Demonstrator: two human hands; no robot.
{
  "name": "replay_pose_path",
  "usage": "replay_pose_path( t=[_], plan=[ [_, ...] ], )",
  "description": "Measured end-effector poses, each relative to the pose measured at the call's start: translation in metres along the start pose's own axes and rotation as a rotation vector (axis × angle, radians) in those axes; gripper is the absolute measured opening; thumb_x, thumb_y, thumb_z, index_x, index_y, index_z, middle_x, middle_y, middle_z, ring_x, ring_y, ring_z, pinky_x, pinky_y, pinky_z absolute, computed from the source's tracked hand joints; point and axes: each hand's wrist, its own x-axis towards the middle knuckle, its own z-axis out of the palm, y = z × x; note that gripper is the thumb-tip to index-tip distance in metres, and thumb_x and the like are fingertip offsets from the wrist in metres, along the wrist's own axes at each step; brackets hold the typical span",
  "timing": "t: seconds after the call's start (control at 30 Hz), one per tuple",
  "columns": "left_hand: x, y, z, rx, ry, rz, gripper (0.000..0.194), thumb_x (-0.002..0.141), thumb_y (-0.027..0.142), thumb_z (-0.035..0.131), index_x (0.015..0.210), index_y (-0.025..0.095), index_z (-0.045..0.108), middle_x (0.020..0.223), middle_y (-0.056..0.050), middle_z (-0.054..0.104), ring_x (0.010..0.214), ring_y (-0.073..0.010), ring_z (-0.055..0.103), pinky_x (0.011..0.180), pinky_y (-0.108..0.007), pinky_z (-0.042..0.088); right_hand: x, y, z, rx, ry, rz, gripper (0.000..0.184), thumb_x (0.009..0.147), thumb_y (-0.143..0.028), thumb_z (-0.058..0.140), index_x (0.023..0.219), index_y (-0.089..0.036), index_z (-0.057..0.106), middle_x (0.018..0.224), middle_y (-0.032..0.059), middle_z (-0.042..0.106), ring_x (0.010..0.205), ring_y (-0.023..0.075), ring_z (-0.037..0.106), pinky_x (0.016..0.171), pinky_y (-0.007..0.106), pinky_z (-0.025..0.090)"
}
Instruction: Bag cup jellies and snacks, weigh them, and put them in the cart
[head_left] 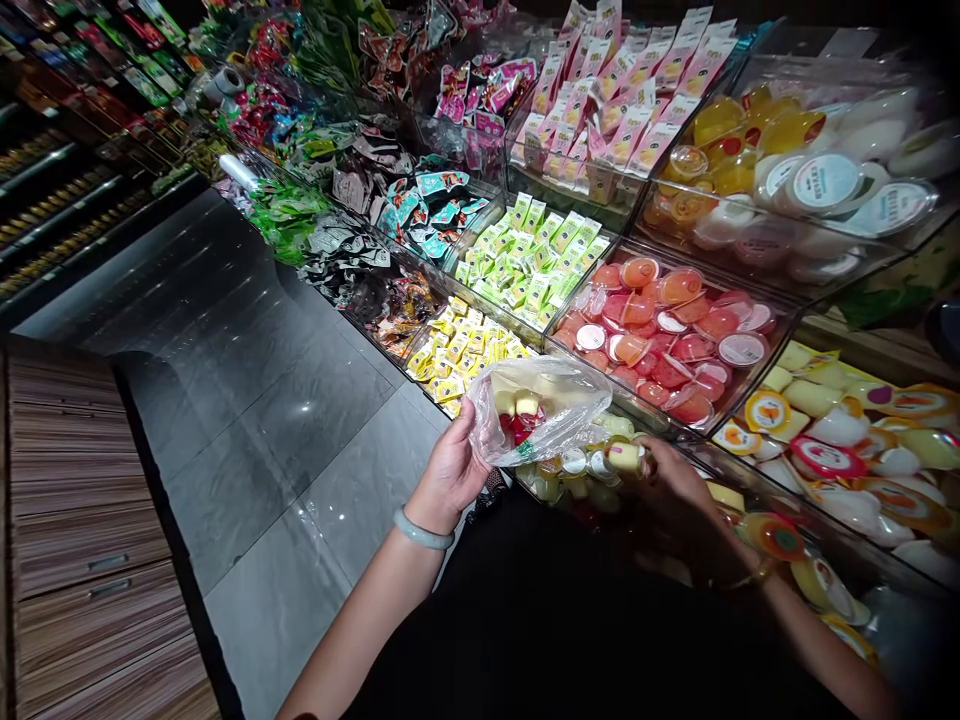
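Observation:
My left hand (461, 462) grips the edge of a clear plastic bag (555, 400), thumb up, with a pale bangle on the wrist. Inside the bag show several small jelly cups, some red and some pale yellow. Close to the bag's right side, my right hand (671, 472) is closed on a pale yellow jelly cup (626, 457). Below both hands lies a bin of similar jelly cups (574, 463), partly hidden by the bag and my dark clothing.
Red and pink jelly cups (667, 335) fill the bin beyond. Yellow packets (465, 350) and green packets (532, 255) lie to its left. Larger jellies (847, 430) sit at right. Grey floor (300, 420) and a wooden cabinet (90, 540) are on the left.

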Motion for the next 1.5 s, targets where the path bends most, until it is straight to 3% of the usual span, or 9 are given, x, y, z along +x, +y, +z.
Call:
replay_pose_path(
  t=[0.17,0.33,0.47,0.67,0.8,1.0,1.17,1.33,1.5],
  plan=[
    [0.001,-0.003,0.0,-0.014,0.012,0.001,0.039,0.104,0.034,0.044,0.137,0.021,0.061,0.114,-0.005,0.077,0.1,-0.0178,0.073,0.096,-0.033,0.057,0.022,-0.045,-0.037,0.776,-0.064,0.174,0.07,0.069,-0.056,0.083,0.127,-0.027,0.056,0.113,0.0069,0.074,0.097,0.0239,0.071,0.08,0.033,0.06],
    [0.001,-0.006,-0.001,0.013,-0.003,0.001,0.038,0.1,0.036,0.053,0.132,0.018,0.063,0.111,-0.007,0.077,0.096,-0.0196,0.073,0.093,-0.034,0.057,0.032,-0.106,-0.062,0.919,-0.072,0.114,0.062,0.076,-0.046,0.082,0.13,-0.029,0.057,0.122,0.0055,0.072,0.105,0.0217,0.07,0.087,0.031,0.058],
    [-0.001,-0.009,-0.001,0.003,0.013,0.006,0.039,0.101,0.034,0.053,0.135,0.017,0.061,0.114,-0.008,0.076,0.098,-0.0197,0.073,0.096,-0.034,0.056,0.042,-0.151,-0.062,0.789,-0.029,-0.063,0.065,0.077,-0.043,0.08,0.135,-0.028,0.054,0.123,0.0072,0.07,0.1,0.0225,0.07,0.085,0.033,0.058],
    [-0.002,-0.01,0.0,0.026,-0.028,0.01,0.039,0.103,0.036,0.047,0.13,0.014,0.064,0.119,-0.011,0.075,0.109,-0.0232,0.07,0.103,-0.038,0.053,0.067,-0.188,-0.046,-0.037,0.034,-0.548,0.055,0.086,-0.039,0.068,0.137,-0.021,0.058,0.129,0.0128,0.067,0.113,0.0314,0.063,0.096,0.048,0.048],
    [-0.003,-0.009,-0.004,0.013,0.0,0.006,0.038,0.102,0.036,0.049,0.128,0.013,0.065,0.117,-0.011,0.075,0.102,-0.022,0.072,0.101,-0.037,0.054,0.076,-0.184,-0.03,-0.37,-0.018,-0.692,0.051,0.088,-0.035,0.067,0.136,-0.019,0.061,0.118,0.0131,0.072,0.11,0.0324,0.059,0.093,0.047,0.04],
    [-0.002,-0.004,-0.002,-0.003,0.029,0.005,0.038,0.104,0.036,0.045,0.129,0.015,0.065,0.114,-0.009,0.076,0.097,-0.0194,0.073,0.092,-0.033,0.058,0.077,-0.167,-0.024,-0.502,-0.08,-0.659,0.057,0.087,-0.041,0.071,0.139,-0.02,0.06,0.118,0.0118,0.074,0.109,0.0331,0.056,0.093,0.047,0.036],
    [0.001,-0.001,0.001,-0.008,0.036,0.002,0.038,0.105,0.035,0.042,0.131,0.018,0.063,0.108,-0.007,0.078,0.093,-0.0185,0.074,0.089,-0.033,0.059,0.078,-0.148,-0.05,-0.508,0.045,-0.546,0.04,0.098,-0.042,0.057,0.129,-0.019,0.068,0.114,0.0112,0.076,0.114,0.0341,0.056,0.098,0.052,0.036],
    [0.004,0.001,-0.001,-0.01,0.027,0.001,0.04,0.104,0.035,0.043,0.139,0.022,0.059,0.106,-0.005,0.078,0.09,-0.0176,0.075,0.086,-0.031,0.06,0.072,-0.107,-0.077,-0.323,0.154,-0.423,0.034,0.1,-0.038,0.048,0.111,-0.02,0.075,0.106,0.0096,0.077,0.096,0.027,0.067,0.083,0.04,0.05],
    [0.005,0.001,0.001,-0.003,0.041,0.004,0.04,0.104,0.035,0.044,0.139,0.023,0.059,0.107,-0.005,0.079,0.091,-0.0174,0.075,0.086,-0.03,0.059,0.056,-0.06,-0.065,-0.311,0.08,-0.277,0.03,0.097,-0.039,0.049,0.1,-0.023,0.075,0.098,0.005,0.077,0.084,0.023,0.07,0.069,0.032,0.05]
  ],
)
